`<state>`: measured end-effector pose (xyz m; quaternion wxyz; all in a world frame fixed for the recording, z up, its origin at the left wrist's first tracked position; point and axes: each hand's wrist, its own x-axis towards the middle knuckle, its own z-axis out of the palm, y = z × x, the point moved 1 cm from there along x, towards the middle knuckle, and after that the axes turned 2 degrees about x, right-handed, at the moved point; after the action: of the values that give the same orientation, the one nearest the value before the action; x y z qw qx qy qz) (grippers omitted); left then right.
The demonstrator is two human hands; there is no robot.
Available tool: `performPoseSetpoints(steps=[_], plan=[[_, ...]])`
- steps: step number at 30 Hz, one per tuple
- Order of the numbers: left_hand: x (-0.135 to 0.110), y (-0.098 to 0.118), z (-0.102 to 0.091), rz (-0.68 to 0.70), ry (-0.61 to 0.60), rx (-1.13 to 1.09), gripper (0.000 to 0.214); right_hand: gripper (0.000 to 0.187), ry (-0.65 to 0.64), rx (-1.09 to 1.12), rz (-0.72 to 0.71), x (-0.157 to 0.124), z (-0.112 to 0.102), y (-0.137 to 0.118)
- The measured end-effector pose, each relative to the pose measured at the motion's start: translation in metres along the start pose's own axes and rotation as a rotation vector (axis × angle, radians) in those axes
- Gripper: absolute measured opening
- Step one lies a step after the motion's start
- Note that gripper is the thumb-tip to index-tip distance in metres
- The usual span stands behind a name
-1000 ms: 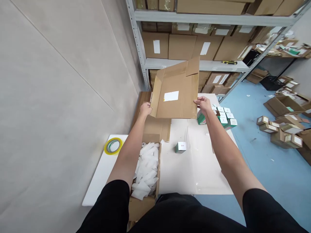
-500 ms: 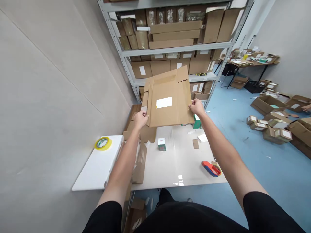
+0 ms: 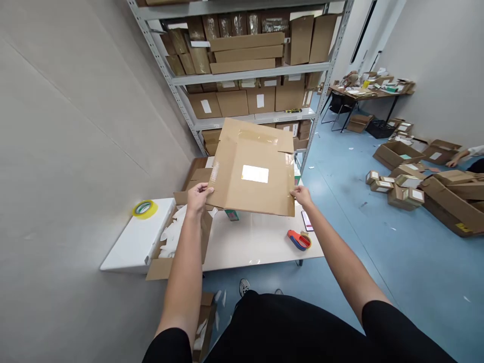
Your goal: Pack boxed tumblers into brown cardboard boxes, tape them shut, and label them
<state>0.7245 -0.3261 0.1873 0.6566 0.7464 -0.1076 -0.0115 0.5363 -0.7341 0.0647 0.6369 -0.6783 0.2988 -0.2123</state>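
Behind the white table (image 3: 242,244), a metal rack (image 3: 249,74) loaded with boxes is rising above everything else. Over the table's far part, a flattened carton (image 3: 242,151) is hanging tilted, its white label (image 3: 255,174) facing the person, and it is blocking much of the table's back half and the rack's lower boxes from view. Both hands are grasping it: the left hand (image 3: 198,197) is pinching its lower left corner, the right hand (image 3: 301,195) its right edge. At the table's left end, an open box (image 3: 206,234) is holding white packing pieces (image 3: 172,234), with the left forearm (image 3: 185,272) crossing it. Farther left of the table, a white slab (image 3: 132,244) is bearing a yellow tape roll (image 3: 153,209). On the table's right part, a red-and-blue tool (image 3: 297,239) is lying near a phone (image 3: 307,221). On the table's left part, a small green box (image 3: 232,215) is peeking out below the carton's lower edge.
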Motion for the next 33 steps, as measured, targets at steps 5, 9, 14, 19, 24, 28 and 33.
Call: performPoseSetpoints(steps=[5,9,14,19,24,28,33], plan=[[-0.034,0.019,-0.006,-0.114,-0.079,-0.046,0.047,0.022,-0.026,0.000,0.137,-0.059,0.013,0.062],[-0.065,0.025,-0.001,-0.133,-0.047,-0.058,0.044,0.033,-0.144,-0.096,0.126,-0.087,0.034,0.083],[-0.112,0.013,0.012,-0.051,0.017,0.015,0.036,0.072,-0.322,-0.040,0.102,-0.128,0.051,0.079],[-0.156,-0.014,0.050,-0.045,0.070,0.176,0.026,0.104,-0.652,0.053,-0.143,-0.200,0.077,0.070],[-0.175,-0.029,0.103,-0.038,0.051,0.465,0.015,0.089,-0.468,-0.095,-0.287,-0.225,0.102,0.090],[-0.167,-0.040,0.136,-0.091,-0.127,0.603,0.013,0.060,-0.340,-0.075,-0.188,-0.210,0.103,0.119],[-0.154,-0.065,0.165,-0.104,-0.292,0.504,0.035,0.036,-0.201,-0.147,-0.113,-0.189,0.087,0.135]])
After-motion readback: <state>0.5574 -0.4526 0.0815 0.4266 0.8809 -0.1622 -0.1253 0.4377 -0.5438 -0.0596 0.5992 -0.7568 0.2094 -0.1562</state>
